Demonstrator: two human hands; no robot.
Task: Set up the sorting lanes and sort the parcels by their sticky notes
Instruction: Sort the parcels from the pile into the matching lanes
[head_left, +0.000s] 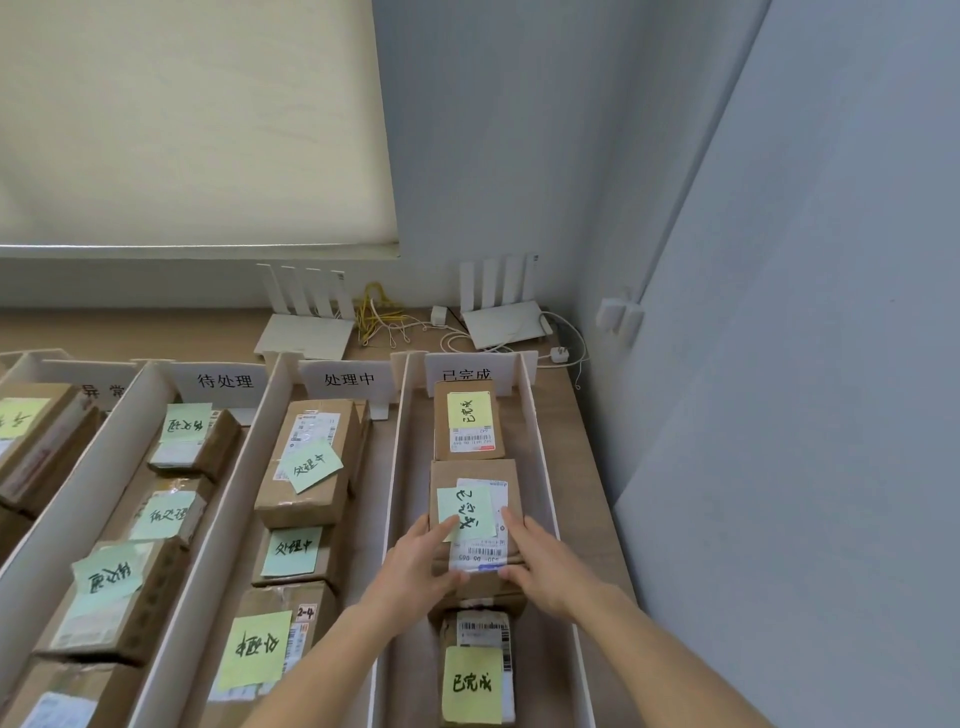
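Four white-walled sorting lanes run away from me on a wooden table, each with a label card at its far end. In the rightmost lane (540, 467) a brown cardboard parcel (475, 475) with a pale green sticky note (467, 512) lies in the middle. My left hand (421, 564) grips its left side with the thumb on the note. My right hand (540, 564) holds its right side. Another parcel (467, 421) sits beyond it and a third parcel (475, 670) lies nearer me, both with yellow notes.
The lanes to the left hold several noted parcels, such as the one in the third lane (309, 462). Two white routers (306, 335) (506, 322) with cables and a plug stand at the table's back. A grey wall (779, 364) closes the right side.
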